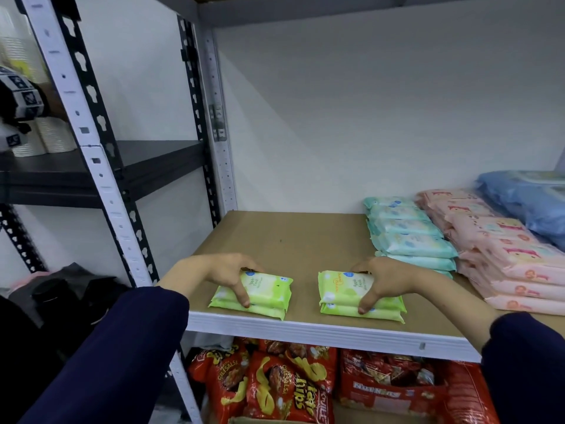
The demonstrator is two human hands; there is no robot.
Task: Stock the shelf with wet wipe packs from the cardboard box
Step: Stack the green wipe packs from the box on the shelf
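View from my head, looking down at the shelf board [290, 237].

Left: my left hand [226, 273] grasps the left green stack [263, 298] of wet wipe packs. The thumb is pressed on the near edge and the fingers are curled over the far edge. The stack lies flat on the board under this hand, close to the white front lip.

Right: my right hand [385, 280] grasps the right green stack [342, 296] in the same way, thumb on the near side and fingers over the far side. This stack also lies flat on the board near the front lip. The two stacks sit apart, with bare board between my hands. How many packs each stack holds I cannot tell exactly; at least two layers show in each.

Beyond and outward of my right hand stands a pile of teal packs [409, 237], just beside the hand's knuckles. Farther outward from it lie pink packs [501, 249], touching the teal pile, and then blue packs [526, 197] against the wall.

Outward of my left hand rises the white upright post [101, 166] of the rack, with a dark shelf [146, 157] behind it carrying paper cups [46, 139].

Below both hands, under the board, red snack bags [275, 390] fill the lower level. My dark blue sleeves [122, 347] cover both forearms up to the wrists.
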